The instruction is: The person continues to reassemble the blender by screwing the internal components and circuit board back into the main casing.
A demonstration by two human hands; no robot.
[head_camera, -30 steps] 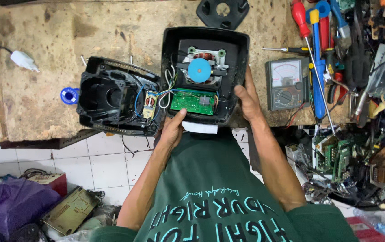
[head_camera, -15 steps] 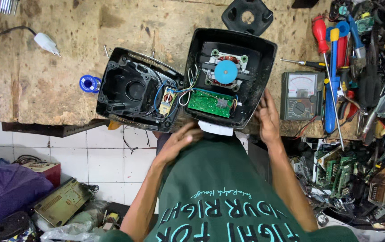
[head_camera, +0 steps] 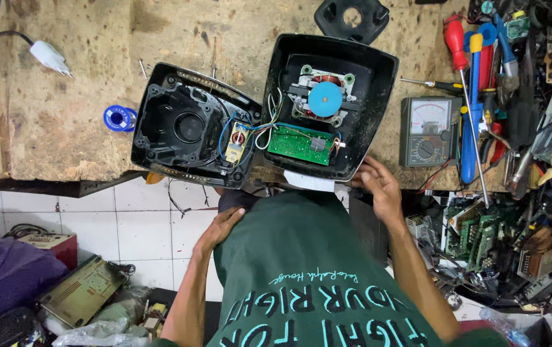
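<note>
1. An opened black appliance lies in two halves on the worn wooden bench [head_camera: 64, 128]; the right housing half [head_camera: 330, 106] sits at about 12 o'clock from the person's chest, the left housing half [head_camera: 192, 125] at about 10 o'clock, and the two touch along their inner edges.
2. The right housing half holds a motor with a blue disc [head_camera: 325, 99] on top and, at 6 o'clock from it, a green circuit board [head_camera: 300, 144].
3. Coloured wires [head_camera: 260, 128] run from that board across to a small yellowish board [head_camera: 236, 142] in the left housing half.
4. The right hand [head_camera: 379, 186] rests at the lower right corner of the right housing half, at 5 o'clock from the blue disc; its fingers are loosely curled and slightly apart, touching the rim without clamping it.
5. The left hand [head_camera: 221, 226] lies below the bench edge against the green shirt [head_camera: 314, 276], fingers together and flat, holding nothing.
6. An analogue multimeter [head_camera: 429, 132] stands at 3 o'clock from the right housing half, beside a red-handled screwdriver [head_camera: 456, 42] and blue tools.
7. A blue solder spool [head_camera: 120, 118] sits at 9 o'clock from the left housing half.
8. A white plug [head_camera: 50, 56] lies at 10 o'clock, well apart.
</note>
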